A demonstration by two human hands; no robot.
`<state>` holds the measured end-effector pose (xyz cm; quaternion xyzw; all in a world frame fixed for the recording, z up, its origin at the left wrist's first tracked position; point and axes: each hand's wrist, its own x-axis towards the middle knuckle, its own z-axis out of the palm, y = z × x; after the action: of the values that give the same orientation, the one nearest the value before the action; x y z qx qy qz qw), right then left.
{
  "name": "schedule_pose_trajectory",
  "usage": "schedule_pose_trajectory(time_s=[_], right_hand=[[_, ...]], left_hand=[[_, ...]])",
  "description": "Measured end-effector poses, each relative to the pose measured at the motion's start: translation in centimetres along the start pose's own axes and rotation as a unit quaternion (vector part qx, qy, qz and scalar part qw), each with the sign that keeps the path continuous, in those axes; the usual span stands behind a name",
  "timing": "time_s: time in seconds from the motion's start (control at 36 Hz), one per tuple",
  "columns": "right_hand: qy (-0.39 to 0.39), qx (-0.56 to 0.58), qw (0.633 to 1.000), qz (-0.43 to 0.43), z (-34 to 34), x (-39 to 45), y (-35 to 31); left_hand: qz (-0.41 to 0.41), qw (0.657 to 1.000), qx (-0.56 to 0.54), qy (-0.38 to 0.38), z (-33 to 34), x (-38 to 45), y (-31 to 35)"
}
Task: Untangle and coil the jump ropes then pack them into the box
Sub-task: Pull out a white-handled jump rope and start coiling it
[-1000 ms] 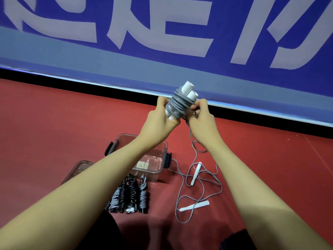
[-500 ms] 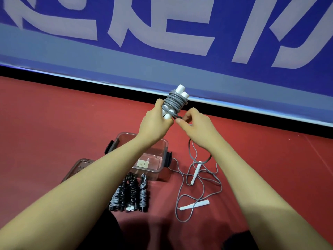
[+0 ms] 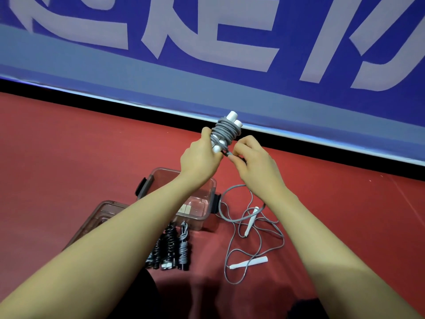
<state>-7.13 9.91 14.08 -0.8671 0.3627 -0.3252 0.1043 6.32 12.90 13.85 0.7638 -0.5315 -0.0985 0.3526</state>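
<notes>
The coiled grey jump rope is gripped by the left hand; its loose end is pinched by the right hand.

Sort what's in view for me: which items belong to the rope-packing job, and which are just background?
Job items:
- gray rope bundle, held by left hand; right hand pinches its tail
- loose gray rope on the floor
- coiled ropes
- clear box
- box lid

Background:
- blue banner
- red floor
</notes>
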Motion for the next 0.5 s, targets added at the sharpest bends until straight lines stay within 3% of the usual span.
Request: schedule_pose_trajectory(time_s=[0.17, 0.28, 0.5], right_hand=[[-0.021, 0.062, 0.997, -0.051, 0.1, -0.3, -1.5], [-0.028, 0.142, 0.989, -0.010, 0.0, 0.0, -1.8], [-0.097, 0.089, 0.991, 0.030, -0.7, 0.1, -2.1]], left_hand=[[-0.037, 0.997, 0.064, 0.005, -0.1, 0.8, -1.3], [-0.021, 0.990, 0.143, -0.007, 0.1, 0.8, -2.0], [0.020, 0.959, 0.280, -0.036, 0.2, 0.6, -2.7]])
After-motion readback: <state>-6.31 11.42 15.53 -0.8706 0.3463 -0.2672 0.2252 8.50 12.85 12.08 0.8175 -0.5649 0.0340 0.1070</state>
